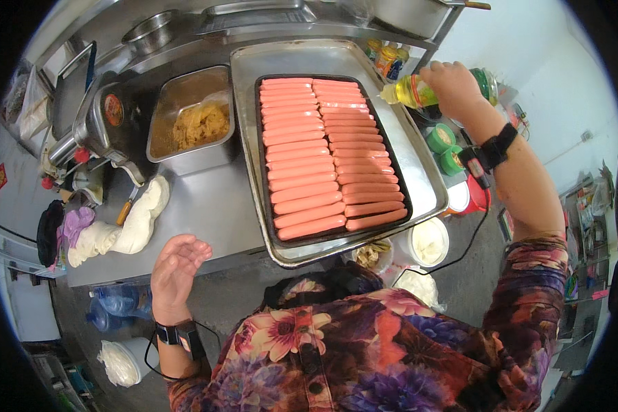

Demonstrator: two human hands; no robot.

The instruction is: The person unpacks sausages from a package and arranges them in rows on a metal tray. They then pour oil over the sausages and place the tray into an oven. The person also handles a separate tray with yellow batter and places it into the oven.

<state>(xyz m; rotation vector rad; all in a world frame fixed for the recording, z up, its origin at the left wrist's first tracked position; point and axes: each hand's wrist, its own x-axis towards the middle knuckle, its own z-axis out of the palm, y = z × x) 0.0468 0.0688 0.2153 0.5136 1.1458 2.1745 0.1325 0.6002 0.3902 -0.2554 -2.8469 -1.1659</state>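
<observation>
My right hand (450, 86) grips a clear bottle of yellow liquid (408, 93), tilted with its mouth toward the top right corner of a dark tray. Two rows of pink sausages (299, 158) fill that dark tray, which sits on a larger metal tray (247, 75). I cannot make out whether liquid is leaving the bottle. My left hand (178, 264) is open with loosely bent fingers, holding nothing, at the counter's front edge, left of the trays. Near it lie white dough (139, 220) and a yellow-handled tool (125, 211).
A steel pan of brownish food (154, 144) and a machine (106, 117) stand at the left of the steel counter (206, 192). A shelf (309, 27) holds pots at the back. Green tubs (439, 137) stand at the right. Buckets (429, 240) and water jugs (117, 299) are below.
</observation>
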